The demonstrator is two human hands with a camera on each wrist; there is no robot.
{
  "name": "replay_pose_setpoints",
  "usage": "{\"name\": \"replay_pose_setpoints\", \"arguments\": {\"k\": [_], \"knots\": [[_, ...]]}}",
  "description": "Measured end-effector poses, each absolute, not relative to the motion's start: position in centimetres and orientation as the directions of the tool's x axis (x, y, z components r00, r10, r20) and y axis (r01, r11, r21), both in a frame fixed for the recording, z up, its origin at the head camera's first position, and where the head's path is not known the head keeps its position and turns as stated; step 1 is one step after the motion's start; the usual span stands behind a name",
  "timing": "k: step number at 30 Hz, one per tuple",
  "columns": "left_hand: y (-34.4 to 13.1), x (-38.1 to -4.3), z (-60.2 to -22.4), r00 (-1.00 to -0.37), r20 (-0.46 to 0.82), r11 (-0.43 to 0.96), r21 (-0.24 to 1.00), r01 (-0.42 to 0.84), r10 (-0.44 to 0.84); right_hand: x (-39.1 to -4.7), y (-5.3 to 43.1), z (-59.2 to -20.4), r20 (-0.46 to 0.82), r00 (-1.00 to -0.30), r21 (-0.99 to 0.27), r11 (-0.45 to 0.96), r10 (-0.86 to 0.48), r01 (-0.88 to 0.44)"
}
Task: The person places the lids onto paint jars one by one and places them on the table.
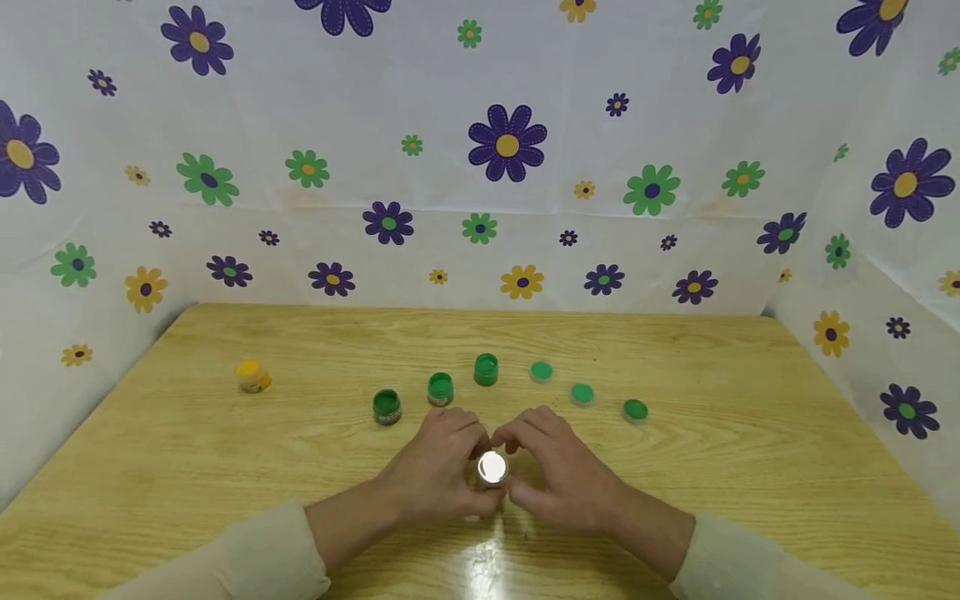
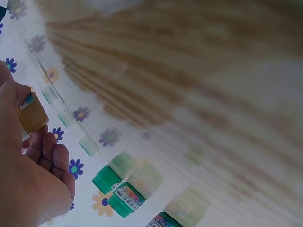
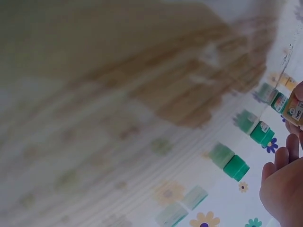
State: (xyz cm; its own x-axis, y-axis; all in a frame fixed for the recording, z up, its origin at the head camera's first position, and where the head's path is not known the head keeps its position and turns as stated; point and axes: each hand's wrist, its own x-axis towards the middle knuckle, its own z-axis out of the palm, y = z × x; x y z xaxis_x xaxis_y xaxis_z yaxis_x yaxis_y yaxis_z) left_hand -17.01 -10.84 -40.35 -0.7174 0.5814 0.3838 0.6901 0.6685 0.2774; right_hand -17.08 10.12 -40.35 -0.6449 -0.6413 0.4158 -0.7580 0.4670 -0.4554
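Both hands meet over a small ochre paint jar (image 2: 34, 113) near the table's front. Its bright round top (image 1: 492, 467) glares white in the head view. My left hand (image 1: 442, 467) grips the jar from the left, its thumb against the side in the left wrist view. From the right, my right hand (image 1: 566, 475) curls its thumb and index finger round the jar's upper rim. Beyond them stand green paint jars, left (image 1: 387, 407), middle (image 1: 440, 389) and right (image 1: 486, 369), their tops uncovered.
Three green lids (image 1: 542, 372) (image 1: 582, 394) (image 1: 635, 410) lie in a slanting row on the right. A yellow-capped jar (image 1: 252, 377) stands at the far left of the wooden table (image 1: 315, 350). A flowered cloth (image 1: 420, 100) hangs behind and at both sides.
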Motion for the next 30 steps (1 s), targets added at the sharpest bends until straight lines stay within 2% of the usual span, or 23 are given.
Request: {"name": "replay_pose_setpoints", "arguments": {"k": [9,22,30], "knots": [[-10.99,-16.96,-40.33,-0.752,0.342,0.683,0.319,0.657,0.564,-17.20,10.12,-40.55,0.431,-0.620,-0.419,0.463,-0.655,-0.781],[-10.96,-17.13,-40.32,-0.731,0.361,0.675,0.291,0.678,0.579,-17.22,9.96,-40.63,0.427,-0.636,-0.455,0.455,-0.643,-0.765],[-11.06,-17.09,-40.28,-0.742,0.346,0.681,0.300,0.668,0.574,-17.21,9.97,-40.67,0.430,-0.635,-0.455,0.453,-0.642,-0.767]]}}
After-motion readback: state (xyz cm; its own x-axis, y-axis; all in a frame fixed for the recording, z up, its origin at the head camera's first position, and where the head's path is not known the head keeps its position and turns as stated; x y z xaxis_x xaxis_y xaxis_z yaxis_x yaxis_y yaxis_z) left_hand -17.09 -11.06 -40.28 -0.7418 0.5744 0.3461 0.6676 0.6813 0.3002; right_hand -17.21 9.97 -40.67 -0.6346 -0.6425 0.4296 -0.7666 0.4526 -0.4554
